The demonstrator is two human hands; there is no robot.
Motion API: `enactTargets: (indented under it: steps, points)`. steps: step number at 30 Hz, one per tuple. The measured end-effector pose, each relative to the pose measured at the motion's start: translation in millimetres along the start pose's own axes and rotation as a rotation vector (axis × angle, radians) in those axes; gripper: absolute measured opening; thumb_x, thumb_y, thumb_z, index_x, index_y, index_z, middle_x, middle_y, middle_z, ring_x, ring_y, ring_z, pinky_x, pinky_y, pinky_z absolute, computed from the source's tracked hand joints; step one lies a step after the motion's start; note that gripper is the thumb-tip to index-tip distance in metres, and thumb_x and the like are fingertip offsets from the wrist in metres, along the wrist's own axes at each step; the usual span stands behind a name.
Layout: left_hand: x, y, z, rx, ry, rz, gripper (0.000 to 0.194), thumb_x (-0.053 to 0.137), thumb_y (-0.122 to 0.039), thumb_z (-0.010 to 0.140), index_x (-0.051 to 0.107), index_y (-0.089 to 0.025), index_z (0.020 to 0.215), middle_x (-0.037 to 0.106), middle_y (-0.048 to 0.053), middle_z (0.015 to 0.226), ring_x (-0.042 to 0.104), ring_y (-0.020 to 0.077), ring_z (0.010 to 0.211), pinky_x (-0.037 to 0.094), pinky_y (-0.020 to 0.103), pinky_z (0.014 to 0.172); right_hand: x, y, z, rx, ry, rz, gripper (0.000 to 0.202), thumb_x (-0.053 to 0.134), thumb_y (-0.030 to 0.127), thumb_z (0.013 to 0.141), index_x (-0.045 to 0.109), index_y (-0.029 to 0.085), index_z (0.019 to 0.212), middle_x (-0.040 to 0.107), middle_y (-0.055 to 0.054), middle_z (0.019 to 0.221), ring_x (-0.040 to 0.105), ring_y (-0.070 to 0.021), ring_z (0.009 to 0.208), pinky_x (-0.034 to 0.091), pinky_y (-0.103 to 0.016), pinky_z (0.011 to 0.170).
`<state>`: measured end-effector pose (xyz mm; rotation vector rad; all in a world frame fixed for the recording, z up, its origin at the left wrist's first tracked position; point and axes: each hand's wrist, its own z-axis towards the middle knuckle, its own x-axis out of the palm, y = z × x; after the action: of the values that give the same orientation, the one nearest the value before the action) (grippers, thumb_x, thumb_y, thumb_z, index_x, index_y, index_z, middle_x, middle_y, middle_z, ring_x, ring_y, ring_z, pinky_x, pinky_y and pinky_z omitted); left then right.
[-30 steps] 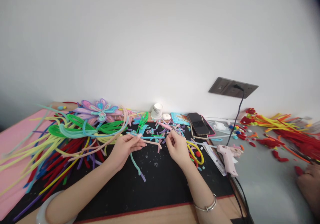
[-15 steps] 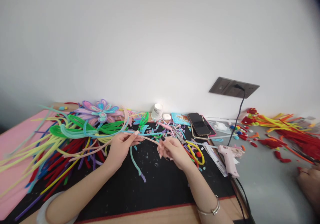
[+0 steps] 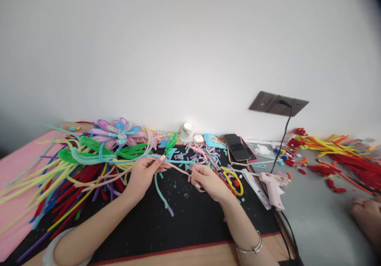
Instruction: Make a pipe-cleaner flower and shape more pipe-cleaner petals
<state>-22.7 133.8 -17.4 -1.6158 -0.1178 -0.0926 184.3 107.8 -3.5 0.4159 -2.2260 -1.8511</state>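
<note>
Above the black mat (image 3: 184, 226), my left hand (image 3: 145, 175) pinches a pink pipe cleaner (image 3: 179, 168) between thumb and fingers. A light-blue pipe cleaner also runs past those fingertips. Closed around the pink pipe cleaner's other end is my right hand (image 3: 208, 182), with a bit of pink showing below its fingers. The strand stretches between both hands. Just left of my left hand lie looped green and light-blue pipe cleaners (image 3: 98, 151). A teal and purple pipe cleaner (image 3: 161, 194) hangs down or lies below the fingertips.
Yellow and red pipe cleaners (image 3: 68, 190) spread at left. A pastel pipe-cleaner flower (image 3: 120, 130), paper cup (image 3: 187, 132), pliers-like tool (image 3: 212, 159) and phones (image 3: 237, 147) line the back. A glue gun (image 3: 273, 188) lies right. Another person's hand (image 3: 367, 214) shows at the right edge.
My right hand has turned and its fingers have curled in tighter, with the pink pipe cleaner's end bent beneath them. My left hand stays where it was.
</note>
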Motion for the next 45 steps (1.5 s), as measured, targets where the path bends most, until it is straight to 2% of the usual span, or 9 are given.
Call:
enactTargets:
  steps: [5, 9, 12, 15, 21, 25, 35, 39, 45]
  points:
    - [0.8, 2, 0, -0.04, 0.025, -0.051, 0.03, 0.07, -0.043, 0.069, 0.067, -0.013, 0.072, 0.071, 0.007, 0.067, 0.069, 0.019, 0.066, 0.055, 0.026, 0.063, -9, -1, 1, -0.059, -0.059, -0.157, 0.025, 0.049, 0.03, 0.082, 0.043, 0.017, 0.062, 0.039, 0.007, 0.05, 0.028, -0.0036, 0.041, 0.019, -0.016, 0.038]
    - [1.6, 1, 1, -0.047, -0.01, -0.076, 0.032, 0.071, -0.044, 0.067, 0.067, -0.013, 0.074, 0.072, 0.007, 0.069, 0.069, 0.0198, 0.068, 0.056, 0.027, 0.065, -10, 3, 1, -0.068, -0.04, -0.061, 0.011, 0.055, 0.026, 0.078, 0.047, 0.017, 0.078, 0.054, 0.005, 0.057, 0.041, -0.005, 0.042, 0.03, -0.015, 0.038]
    - [2.0, 1, 1, -0.048, -0.021, -0.074, 0.033, 0.071, -0.044, 0.067, 0.067, -0.013, 0.076, 0.072, 0.008, 0.071, 0.069, 0.0199, 0.07, 0.056, 0.027, 0.066, -6, 5, 1, -0.08, -0.041, 0.049, 0.038, 0.065, 0.019, 0.067, 0.046, 0.019, 0.1, 0.061, 0.003, 0.072, 0.056, -0.0093, 0.051, 0.044, -0.019, 0.044]
    - [1.6, 3, 1, -0.043, -0.016, -0.068, 0.031, 0.07, -0.043, 0.069, 0.067, -0.013, 0.078, 0.072, 0.007, 0.073, 0.069, 0.0193, 0.072, 0.056, 0.026, 0.067, -2, 4, 3, -0.12, -0.055, 0.089, 0.045, 0.067, 0.015, 0.064, 0.047, 0.02, 0.105, 0.062, 0.003, 0.077, 0.06, -0.0107, 0.056, 0.048, -0.022, 0.049]
    - [1.6, 4, -1, -0.049, -0.005, -0.055, 0.032, 0.07, -0.044, 0.069, 0.067, -0.013, 0.076, 0.072, 0.008, 0.072, 0.069, 0.0203, 0.07, 0.056, 0.027, 0.065, -2, -4, 10, -0.189, -0.231, 0.062, 0.017, 0.061, 0.026, 0.074, 0.055, 0.016, 0.087, 0.063, 0.002, 0.064, 0.057, -0.009, 0.047, 0.047, -0.022, 0.048]
    - [3.2, 1, -1, -0.061, 0.004, -0.056, 0.031, 0.07, -0.043, 0.069, 0.066, -0.013, 0.074, 0.072, 0.008, 0.07, 0.069, 0.0195, 0.069, 0.056, 0.026, 0.064, -3, -7, 12, -0.205, -0.325, 0.001, 0.016, 0.058, 0.031, 0.076, 0.05, 0.017, 0.074, 0.064, 0.0, 0.062, 0.055, -0.0092, 0.044, 0.045, -0.021, 0.045]
    - [3.7, 1, -2, -0.098, 0.023, -0.094, 0.028, 0.071, -0.04, 0.07, 0.066, -0.013, 0.073, 0.072, 0.007, 0.071, 0.069, 0.0175, 0.069, 0.055, 0.023, 0.063, -2, -6, 5, -0.329, -0.364, -0.368, 0.01, 0.045, 0.026, 0.086, 0.052, 0.02, 0.083, 0.06, 0.0, 0.067, 0.055, -0.0127, 0.052, 0.043, -0.024, 0.051]
    - [4.5, -1, -3, -0.115, 0.028, -0.108, 0.027, 0.07, -0.039, 0.07, 0.066, -0.013, 0.072, 0.072, 0.006, 0.069, 0.069, 0.0163, 0.069, 0.055, 0.022, 0.063, -3, -3, 3, -0.358, -0.372, -0.486, 0.017, 0.044, 0.024, 0.087, 0.05, 0.02, 0.072, 0.053, 0.003, 0.056, 0.051, -0.0123, 0.049, 0.04, -0.024, 0.053]
    - [2.6, -1, -1, -0.18, 0.037, -0.188, 0.026, 0.073, -0.037, 0.068, 0.064, -0.012, 0.069, 0.071, 0.005, 0.067, 0.068, 0.0139, 0.067, 0.053, 0.018, 0.06, -1, 4, 1, -0.361, -0.239, -0.289, 0.023, 0.047, 0.031, 0.087, 0.049, 0.019, 0.067, 0.057, 0.001, 0.062, 0.048, -0.011, 0.051, 0.037, -0.023, 0.051]
